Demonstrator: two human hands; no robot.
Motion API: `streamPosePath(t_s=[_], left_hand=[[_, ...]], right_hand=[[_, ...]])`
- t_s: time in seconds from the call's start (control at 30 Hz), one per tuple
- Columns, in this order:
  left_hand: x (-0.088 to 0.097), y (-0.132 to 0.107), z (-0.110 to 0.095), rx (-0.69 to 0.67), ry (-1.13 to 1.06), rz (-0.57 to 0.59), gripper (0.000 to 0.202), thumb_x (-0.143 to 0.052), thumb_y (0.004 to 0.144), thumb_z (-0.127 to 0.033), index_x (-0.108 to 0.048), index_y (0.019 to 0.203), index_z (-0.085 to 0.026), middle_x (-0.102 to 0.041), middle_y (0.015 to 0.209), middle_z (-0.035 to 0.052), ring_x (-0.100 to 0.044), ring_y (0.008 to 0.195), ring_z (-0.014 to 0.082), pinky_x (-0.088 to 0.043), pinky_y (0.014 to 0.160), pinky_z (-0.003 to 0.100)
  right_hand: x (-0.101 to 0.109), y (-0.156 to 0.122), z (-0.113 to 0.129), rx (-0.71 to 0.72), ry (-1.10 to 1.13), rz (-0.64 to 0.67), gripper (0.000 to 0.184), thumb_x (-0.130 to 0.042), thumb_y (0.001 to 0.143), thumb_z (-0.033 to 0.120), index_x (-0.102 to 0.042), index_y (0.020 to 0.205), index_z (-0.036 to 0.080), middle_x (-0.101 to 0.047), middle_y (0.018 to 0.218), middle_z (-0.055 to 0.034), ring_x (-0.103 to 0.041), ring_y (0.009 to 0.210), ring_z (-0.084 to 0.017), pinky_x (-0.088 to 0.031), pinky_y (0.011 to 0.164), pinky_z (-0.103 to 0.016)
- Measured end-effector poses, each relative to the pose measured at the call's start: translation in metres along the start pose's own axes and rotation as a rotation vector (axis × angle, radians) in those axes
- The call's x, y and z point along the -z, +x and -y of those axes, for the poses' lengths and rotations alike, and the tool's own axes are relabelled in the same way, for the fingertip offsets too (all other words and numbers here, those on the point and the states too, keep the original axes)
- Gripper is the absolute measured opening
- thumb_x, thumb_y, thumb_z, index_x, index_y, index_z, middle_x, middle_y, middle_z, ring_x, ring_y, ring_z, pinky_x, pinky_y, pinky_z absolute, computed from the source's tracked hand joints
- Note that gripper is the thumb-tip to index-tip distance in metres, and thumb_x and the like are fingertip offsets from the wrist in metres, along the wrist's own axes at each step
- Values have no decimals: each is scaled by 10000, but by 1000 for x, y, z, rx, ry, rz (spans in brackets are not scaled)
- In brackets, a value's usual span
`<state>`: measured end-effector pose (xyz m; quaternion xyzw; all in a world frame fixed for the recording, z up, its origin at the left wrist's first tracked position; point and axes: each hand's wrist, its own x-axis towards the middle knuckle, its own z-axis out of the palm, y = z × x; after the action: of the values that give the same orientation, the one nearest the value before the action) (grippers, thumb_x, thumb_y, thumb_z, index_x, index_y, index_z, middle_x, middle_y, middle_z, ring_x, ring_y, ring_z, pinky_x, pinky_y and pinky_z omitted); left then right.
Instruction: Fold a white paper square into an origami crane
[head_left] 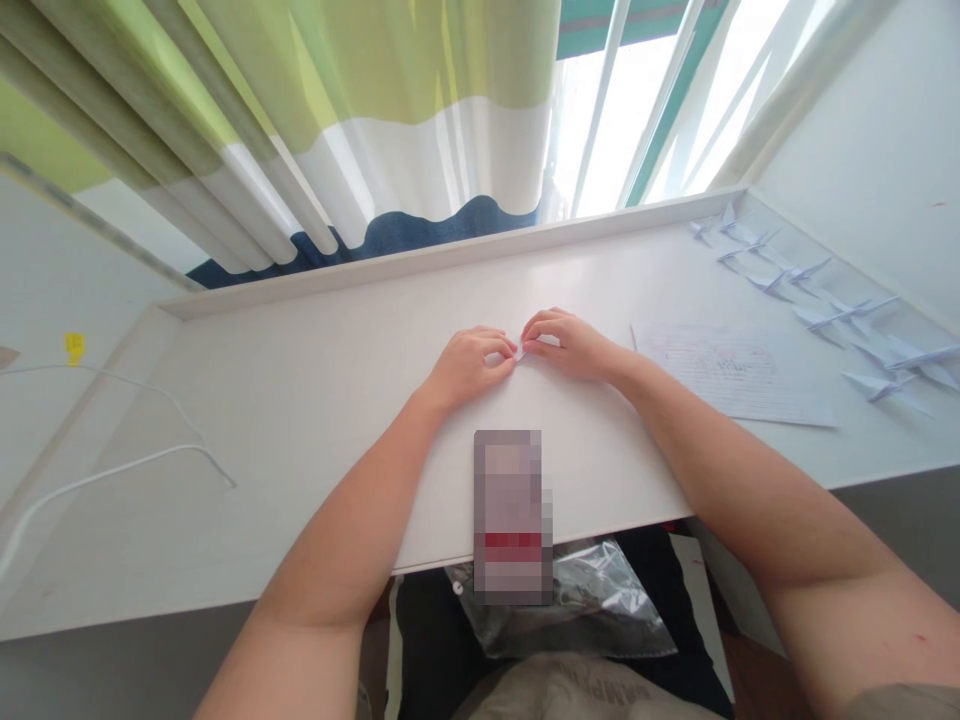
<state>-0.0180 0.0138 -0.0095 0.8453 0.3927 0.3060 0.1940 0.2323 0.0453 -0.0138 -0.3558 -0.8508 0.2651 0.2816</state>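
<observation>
Over the middle of the white desk [330, 420], my left hand [476, 362] and my right hand [568, 343] meet at their fingertips. Between them is a small piece of folded white paper [520, 352], pinched from both sides. Most of the paper is covered by the fingers, so its exact shape cannot be made out. Several folded white paper cranes [844, 315] stand along the right end of the desk. A printed sheet of paper [724, 370] lies flat between my right forearm and the cranes.
A pixelated upright rectangle [508, 490] overlaps the desk's front edge. Below it, a clear plastic bag [600, 600] rests on my lap. White cables [135, 462] cross the left side. A raised rim [450, 250] runs along the back, below the curtain [420, 110].
</observation>
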Motion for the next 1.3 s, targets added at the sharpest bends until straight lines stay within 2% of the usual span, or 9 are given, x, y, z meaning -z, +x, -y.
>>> streamPosePath(t_s=[0.17,0.47,0.73,0.9,1.0,1.07,1.17,1.2,1.3], left_hand=[[1,-1,1,-1,-9,17,183,-694,937,-151,-794,823,-252,-884,1092,33,-793,1232,282,-592,1149,504],[7,-2,4,-114,11,67,172,-729,965,-207,-802,816,-257,-882,1156,33,-782,1283,274,-588,1169,483],[-3,0,-3,57,-70,-25,232,-771,957,-231,-762,725,-242,-883,1076,47,-800,1235,281,-615,1142,493],[-7,0,-3,113,-125,-41,237,-775,947,-221,-743,713,-238,-879,1076,67,-792,1246,285,-615,1149,502],[-7,0,-4,139,-131,-42,219,-769,926,-195,-726,716,-236,-875,1088,71,-783,1262,287,-610,1152,494],[-7,0,-5,159,-117,-61,181,-769,913,-193,-715,746,-239,-873,1080,60,-785,1242,286,-611,1137,490],[-7,-1,-7,201,-111,-85,42,-784,905,-229,-750,898,-252,-868,1070,37,-805,1108,267,-628,1075,469],[-7,-1,-7,208,-110,-89,51,-790,902,-238,-765,943,-258,-866,1079,33,-806,1082,262,-629,1068,466],[-7,-1,-4,184,-112,-72,61,-780,913,-223,-808,943,-268,-866,1116,34,-796,1192,282,-607,1126,477]], right_hand=[[6,-7,1,3,47,60,202,-754,976,454,-875,1055,314,-816,1262,-76,-662,1268,-330,-480,1177,-565],[7,-7,4,-41,83,35,204,-732,980,457,-878,979,314,-830,1224,-71,-678,1247,-324,-474,1173,-574],[0,2,3,-43,2,10,230,-663,1005,409,-815,906,267,-828,1120,-102,-689,1120,-333,-491,1118,-567],[5,-3,0,-27,63,32,216,-731,975,470,-850,954,290,-823,1181,-91,-684,1190,-328,-499,1138,-554],[5,-5,-1,-23,77,15,206,-729,962,452,-860,956,293,-819,1200,-91,-685,1214,-329,-493,1156,-559],[3,-4,0,-44,51,-13,191,-714,958,410,-850,909,286,-815,1180,-93,-687,1197,-333,-490,1159,-574],[-3,-1,4,-104,4,-58,186,-712,939,375,-815,826,270,-801,1173,-108,-675,1206,-354,-485,1157,-595],[-4,0,6,-126,-3,-71,196,-712,936,376,-800,802,264,-794,1176,-115,-668,1217,-362,-483,1157,-598],[-7,2,9,-163,-15,-90,220,-713,935,374,-765,760,253,-778,1167,-124,-656,1234,-372,-472,1164,-588]])
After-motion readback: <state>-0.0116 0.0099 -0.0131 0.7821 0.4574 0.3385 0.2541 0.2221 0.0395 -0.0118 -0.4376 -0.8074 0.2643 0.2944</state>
